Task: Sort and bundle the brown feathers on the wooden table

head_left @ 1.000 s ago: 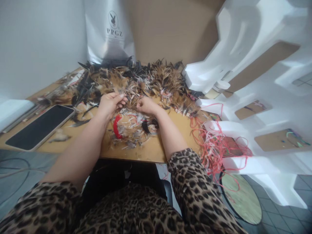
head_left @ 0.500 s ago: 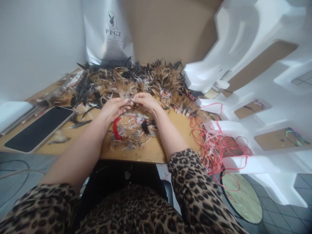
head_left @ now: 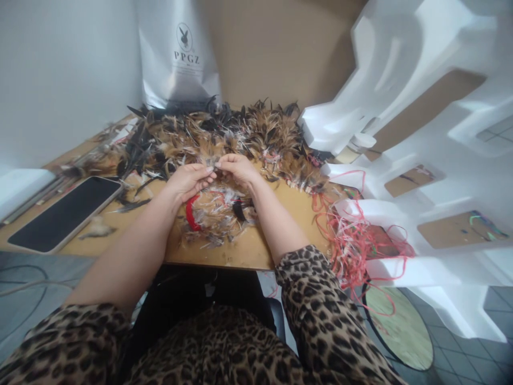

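My left hand [head_left: 193, 180] and my right hand [head_left: 237, 170] meet above the table, thumbs and forefingers pinched close together. Between the fingertips is a small feather piece [head_left: 210, 160]; its lower end is hidden by the fingers, and its outline blends into what lies behind. A large heap of brown and black feathers [head_left: 176, 141] spreads just beyond the hands. Below them, loose feather bits [head_left: 216, 219] lie scattered on the tabletop, with a curved red band [head_left: 193, 213] at their left side.
A phone [head_left: 66, 214] lies at the left on the wooden table [head_left: 240, 259]. Tangled pink string [head_left: 352, 240] hangs over the right edge, against white foam packing [head_left: 401, 198]. A silver bag [head_left: 180, 59] stands at the back. A round green-topped object [head_left: 401, 326] is below right.
Both hands stay in nearly the same place, still pinched together. The fingers have shifted slightly, and the left fingertips sit a little closer to the right ones.
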`<state>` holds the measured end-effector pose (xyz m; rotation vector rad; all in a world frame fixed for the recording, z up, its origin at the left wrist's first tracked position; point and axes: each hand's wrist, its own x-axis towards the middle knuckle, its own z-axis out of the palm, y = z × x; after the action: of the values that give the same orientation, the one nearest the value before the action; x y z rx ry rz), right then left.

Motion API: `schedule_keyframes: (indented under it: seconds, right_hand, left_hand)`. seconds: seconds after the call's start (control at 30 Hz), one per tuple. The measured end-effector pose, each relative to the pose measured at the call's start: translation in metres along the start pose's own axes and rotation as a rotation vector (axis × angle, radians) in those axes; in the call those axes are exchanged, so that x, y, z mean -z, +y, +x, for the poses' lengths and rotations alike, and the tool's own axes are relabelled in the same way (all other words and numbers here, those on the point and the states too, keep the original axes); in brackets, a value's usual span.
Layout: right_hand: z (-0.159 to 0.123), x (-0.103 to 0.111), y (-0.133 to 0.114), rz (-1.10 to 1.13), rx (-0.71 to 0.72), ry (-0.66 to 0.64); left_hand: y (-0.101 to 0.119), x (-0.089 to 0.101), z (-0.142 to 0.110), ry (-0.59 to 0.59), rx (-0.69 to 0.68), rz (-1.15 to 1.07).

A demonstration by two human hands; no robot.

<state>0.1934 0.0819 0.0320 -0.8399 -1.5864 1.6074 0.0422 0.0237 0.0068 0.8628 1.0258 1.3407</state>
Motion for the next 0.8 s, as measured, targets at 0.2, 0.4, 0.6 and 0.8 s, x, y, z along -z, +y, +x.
schedule_keyframes:
  seconds: [0.2,0.4,0.6,0.8]
  right_hand:
    - [-0.001,-0.002,-0.002,-0.034,0.033,0.036]
    - [0.005,-0.003,0.002,0.019,0.023,0.067]
    - [0.007,0.017,0.003,-0.208,0.053,0.230]
    - [-0.003,0.009,0.004,-0.961,0.141,-0.053]
  left_hand:
    - [0.002,-0.002,-0.002,0.011,-0.014,0.058]
    - [0.008,-0.009,-0.007,0.047,-0.090,0.200]
    - [0.013,-0.004,-0.003,0.194,-0.198,0.023]
    - [0.018,-0.003,-0.003,0.281,-0.188,-0.087]
